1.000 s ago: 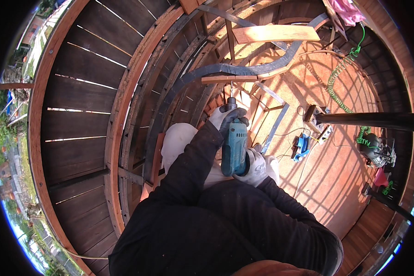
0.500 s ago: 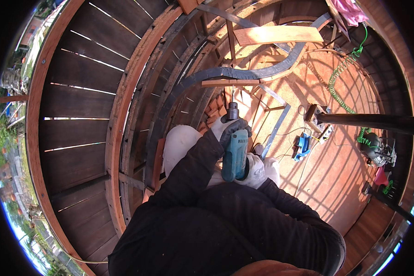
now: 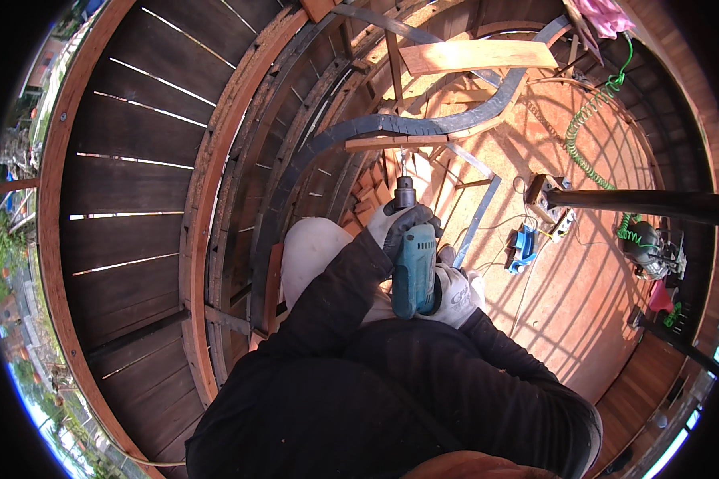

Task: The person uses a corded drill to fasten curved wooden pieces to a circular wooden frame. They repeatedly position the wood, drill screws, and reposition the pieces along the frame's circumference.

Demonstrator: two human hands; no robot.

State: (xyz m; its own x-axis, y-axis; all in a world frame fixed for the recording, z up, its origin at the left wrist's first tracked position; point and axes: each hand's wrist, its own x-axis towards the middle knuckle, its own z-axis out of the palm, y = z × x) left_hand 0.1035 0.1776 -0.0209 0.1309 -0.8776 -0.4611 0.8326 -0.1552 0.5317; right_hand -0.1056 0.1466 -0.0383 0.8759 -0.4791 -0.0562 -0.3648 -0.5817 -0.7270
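A teal power drill [image 3: 415, 271] is held upright in the picture before my chest, its black chuck [image 3: 405, 191] pointing away from me. My left hand [image 3: 406, 225], in a grey and white glove, wraps round the drill's front just behind the chuck. Around the handle at the rear closes my right hand [image 3: 455, 297], in a white glove; its fingers are partly hidden by the drill. The drill bit [image 3: 403, 164] points at a wooden strip [image 3: 397, 142] along the edge of a dark curved metal frame [image 3: 423, 126]. Whether the tip touches the wood I cannot tell.
A wooden board [image 3: 479, 57] lies across the frame farther off. Wood blocks [image 3: 369, 195] are heaped beyond my left knee. On the right are a blue tool [image 3: 524, 247], a dark post [image 3: 639, 204], a coiled green hose [image 3: 575, 148] and a machine [image 3: 651, 251]. Slatted wall [image 3: 136, 184] curves along the left.
The view has shifted slightly, and the drill appears a little farther right relative to the wooden strip. Both hands keep their hold on it.
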